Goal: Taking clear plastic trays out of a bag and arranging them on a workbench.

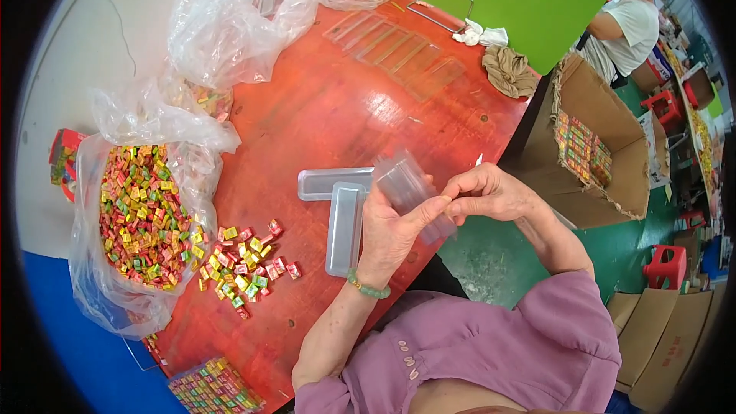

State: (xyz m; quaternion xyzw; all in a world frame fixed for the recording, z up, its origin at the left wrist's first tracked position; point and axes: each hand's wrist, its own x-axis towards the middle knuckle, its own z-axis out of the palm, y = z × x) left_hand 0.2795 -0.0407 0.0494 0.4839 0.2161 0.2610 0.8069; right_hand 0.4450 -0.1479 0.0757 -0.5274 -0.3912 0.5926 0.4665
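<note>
My left hand (pixel 391 234), a green bead bracelet at its wrist, is closed round a stack of clear plastic boxes (pixel 406 180) held above the table's near edge. My right hand (pixel 487 193) pinches at the right side of that stack, thumb and fingers pressed together near my left thumb. Whether its fingertips grip a single box edge is too small to tell. Two clear plastic trays (pixel 345 230) lie on the red table (pixel 284 130) beside my left hand, one upright in the view and one crosswise behind it. Loose wrapped candies (pixel 249 261) are scattered left of them.
A large plastic bag (pixel 146 215) full of small wrapped candies stands at the left. Clear strips (pixel 399 54), a brown cloth (pixel 510 73) and a wire stand (pixel 441 4) lie at the back. Right of the table is an open carton (pixel 606 138); another person (pixel 625 31) sits beyond.
</note>
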